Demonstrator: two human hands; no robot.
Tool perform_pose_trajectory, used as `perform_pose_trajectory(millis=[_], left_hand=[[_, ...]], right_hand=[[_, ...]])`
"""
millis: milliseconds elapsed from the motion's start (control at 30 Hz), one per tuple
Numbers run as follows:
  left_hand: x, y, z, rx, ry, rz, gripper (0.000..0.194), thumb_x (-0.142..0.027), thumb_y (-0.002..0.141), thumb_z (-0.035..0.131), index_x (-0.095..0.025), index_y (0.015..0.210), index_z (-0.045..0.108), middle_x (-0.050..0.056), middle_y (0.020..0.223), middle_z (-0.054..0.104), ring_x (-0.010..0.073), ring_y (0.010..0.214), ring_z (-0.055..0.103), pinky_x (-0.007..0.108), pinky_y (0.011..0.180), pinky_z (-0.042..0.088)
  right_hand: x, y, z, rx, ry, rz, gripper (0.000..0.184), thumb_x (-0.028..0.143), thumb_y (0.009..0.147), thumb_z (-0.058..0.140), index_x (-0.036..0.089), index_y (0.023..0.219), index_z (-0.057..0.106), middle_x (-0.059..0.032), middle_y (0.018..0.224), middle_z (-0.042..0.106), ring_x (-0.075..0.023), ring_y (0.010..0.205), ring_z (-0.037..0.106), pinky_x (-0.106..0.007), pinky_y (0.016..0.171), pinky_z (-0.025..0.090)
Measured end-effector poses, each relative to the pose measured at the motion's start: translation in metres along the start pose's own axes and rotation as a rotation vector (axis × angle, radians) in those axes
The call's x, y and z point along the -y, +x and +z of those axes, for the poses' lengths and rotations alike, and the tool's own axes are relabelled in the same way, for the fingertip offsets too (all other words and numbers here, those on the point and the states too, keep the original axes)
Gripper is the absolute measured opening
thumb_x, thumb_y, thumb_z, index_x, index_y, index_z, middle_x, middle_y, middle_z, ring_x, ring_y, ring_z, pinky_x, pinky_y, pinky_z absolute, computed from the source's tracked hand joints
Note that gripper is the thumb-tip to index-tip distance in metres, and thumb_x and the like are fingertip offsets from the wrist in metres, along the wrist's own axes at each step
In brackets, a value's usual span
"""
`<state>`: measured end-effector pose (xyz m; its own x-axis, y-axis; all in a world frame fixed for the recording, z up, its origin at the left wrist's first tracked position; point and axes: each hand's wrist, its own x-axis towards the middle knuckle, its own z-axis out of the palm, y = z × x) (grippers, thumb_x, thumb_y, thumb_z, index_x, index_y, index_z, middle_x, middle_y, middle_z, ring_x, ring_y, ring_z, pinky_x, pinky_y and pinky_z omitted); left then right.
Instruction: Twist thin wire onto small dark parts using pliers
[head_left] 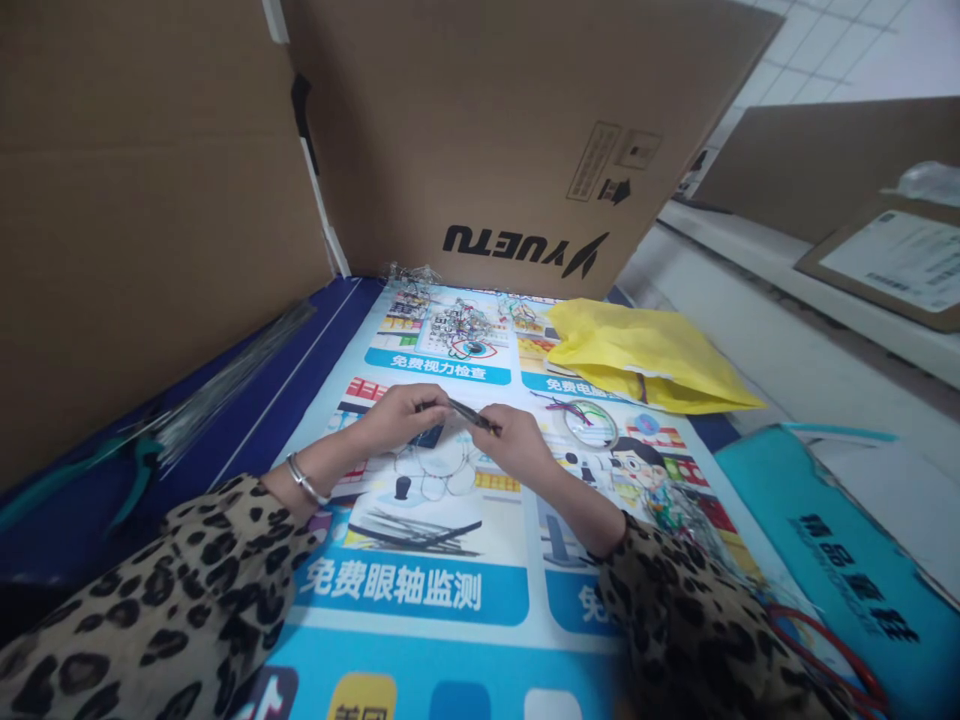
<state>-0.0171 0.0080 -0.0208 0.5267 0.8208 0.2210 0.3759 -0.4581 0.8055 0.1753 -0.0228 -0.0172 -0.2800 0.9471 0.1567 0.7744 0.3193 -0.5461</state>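
Note:
My left hand [397,418] and my right hand [516,442] are close together above the printed mat, both with fingers closed. Between them runs a thin dark strip-like piece [466,411], pinched at its left end by the left fingers and at its right end by the right. Whether it is one piece or a few lying together, I cannot tell. Below the hands lies a loose pile of thin dark strips [416,532]. A clear ring-shaped roll [590,425] with coloured strands beside it rests to the right of my right hand.
Cardboard panels [450,130] wall off the back and left. Several tangled wire pieces [461,322] lie at the back. A yellow bag [645,355] and a teal box [832,530] are at the right. Teal-handled pliers [140,478] and a bundle of thin wires [225,385] lie left.

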Motion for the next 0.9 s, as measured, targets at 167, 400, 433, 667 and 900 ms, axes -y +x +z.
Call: perform_pose_trajectory(millis=[167,400,433,667,900], left_hand=[[-0.0016,-0.0006,-0.0012,-0.014,-0.046,-0.044,0.019,-0.030,0.079,0.047,-0.014,0.076,0.059,-0.001,0.066,0.054,0.0092,0.062,0.047,0.020,0.058,0.038],[-0.0025,-0.0004,-0.0003,0.031,-0.003,-0.002,0.017,-0.028,0.078,0.050,-0.014,0.072,0.058,-0.002,0.064,0.052,0.0086,0.061,0.046,0.018,0.057,0.037],[-0.0017,-0.0004,0.0006,0.036,0.015,0.006,0.017,-0.028,0.078,0.050,-0.015,0.072,0.058,-0.002,0.064,0.052,0.0084,0.061,0.046,0.018,0.056,0.037],[0.0012,0.0000,0.0052,0.100,0.130,0.092,0.015,-0.024,0.079,0.050,-0.016,0.076,0.063,0.000,0.070,0.060,0.0092,0.067,0.053,0.019,0.062,0.039],[-0.0025,0.0006,0.0002,0.071,0.130,0.038,0.015,-0.024,0.078,0.051,-0.015,0.068,0.058,-0.002,0.064,0.054,0.0097,0.064,0.050,0.020,0.061,0.038]], right_hand=[[-0.0007,-0.0006,0.0004,0.000,0.000,-0.005,0.017,0.027,0.073,0.049,0.018,0.058,0.051,0.0035,0.056,0.047,-0.0092,0.056,0.043,-0.021,0.051,0.026],[-0.0027,-0.0006,0.0024,0.000,0.002,-0.020,0.013,0.024,0.072,0.049,0.018,0.061,0.054,0.0031,0.059,0.048,-0.0096,0.057,0.044,-0.021,0.051,0.027],[-0.0024,-0.0006,0.0023,-0.001,0.002,-0.024,0.013,0.023,0.072,0.049,0.018,0.061,0.054,0.0032,0.059,0.048,-0.0095,0.058,0.044,-0.021,0.051,0.027],[-0.0005,-0.0004,0.0022,0.001,0.013,-0.018,0.012,0.023,0.071,0.049,0.018,0.060,0.051,0.0035,0.058,0.046,-0.0095,0.058,0.043,-0.021,0.052,0.026],[-0.0021,-0.0007,0.0035,-0.013,0.015,-0.032,0.013,0.023,0.072,0.048,0.018,0.060,0.051,0.0032,0.059,0.046,-0.0096,0.059,0.044,-0.021,0.053,0.027]])
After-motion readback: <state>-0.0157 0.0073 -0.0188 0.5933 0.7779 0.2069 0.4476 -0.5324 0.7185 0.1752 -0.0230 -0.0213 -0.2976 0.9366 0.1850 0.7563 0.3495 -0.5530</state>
